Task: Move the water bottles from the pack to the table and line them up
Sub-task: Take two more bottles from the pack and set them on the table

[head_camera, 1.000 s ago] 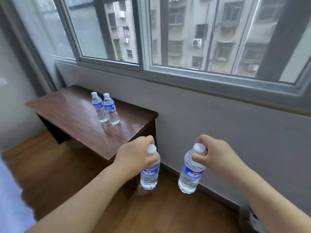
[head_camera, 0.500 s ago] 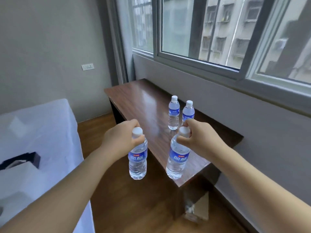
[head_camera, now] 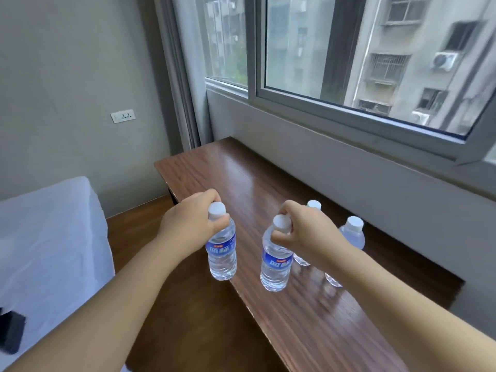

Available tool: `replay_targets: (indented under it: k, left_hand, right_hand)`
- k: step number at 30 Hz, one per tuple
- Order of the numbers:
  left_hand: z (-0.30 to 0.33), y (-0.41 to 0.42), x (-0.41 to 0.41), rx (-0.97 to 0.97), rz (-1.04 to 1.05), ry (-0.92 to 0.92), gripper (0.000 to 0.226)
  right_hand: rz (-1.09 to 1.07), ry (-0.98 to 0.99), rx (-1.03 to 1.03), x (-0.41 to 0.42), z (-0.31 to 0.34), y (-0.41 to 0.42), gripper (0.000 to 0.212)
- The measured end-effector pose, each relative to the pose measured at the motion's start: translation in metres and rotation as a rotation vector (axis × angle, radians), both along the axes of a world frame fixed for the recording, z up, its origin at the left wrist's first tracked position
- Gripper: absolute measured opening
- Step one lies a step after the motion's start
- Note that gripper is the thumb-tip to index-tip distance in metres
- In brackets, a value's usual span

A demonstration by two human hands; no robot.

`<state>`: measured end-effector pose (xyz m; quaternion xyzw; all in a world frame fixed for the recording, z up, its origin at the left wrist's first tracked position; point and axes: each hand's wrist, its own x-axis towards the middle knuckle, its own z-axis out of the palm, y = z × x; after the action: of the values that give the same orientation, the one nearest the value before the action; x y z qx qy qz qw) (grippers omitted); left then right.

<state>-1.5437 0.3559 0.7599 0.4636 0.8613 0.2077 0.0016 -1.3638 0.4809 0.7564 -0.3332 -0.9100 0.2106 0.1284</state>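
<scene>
Now that the person has stepped up to the worktop [head_camera: 308, 312] from the side, both carried bottles hang over or beside its near edge instead of over the floor, so setting them down looks like the next step. Left hand [head_camera: 188, 224] grips one bottle [head_camera: 222, 253] by the neck, just off the edge; right hand [head_camera: 303, 234] pinches a second bottle [head_camera: 276, 261] by the cap, above the wood. Farther right, two standing bottles [head_camera: 351, 234] wait side by side. That makes four bottles. No pack is in view.
</scene>
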Motion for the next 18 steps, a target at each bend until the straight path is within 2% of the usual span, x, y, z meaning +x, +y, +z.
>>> replay_targets:
  k: [9, 18]
  left_hand:
    - [-0.021, 0.126, -0.116, -0.093, -0.294, -0.014, 0.016]
    - [-0.044, 0.23, -0.174, -0.157, -0.471, -0.009, 0.013]
  right_hand:
    - [-0.293, -0.027, -0.07, -0.1, -0.024, 0.065, 0.027]
    - [-0.523, -0.03, -0.084, -0.164, -0.047, 0.121, 0.029]
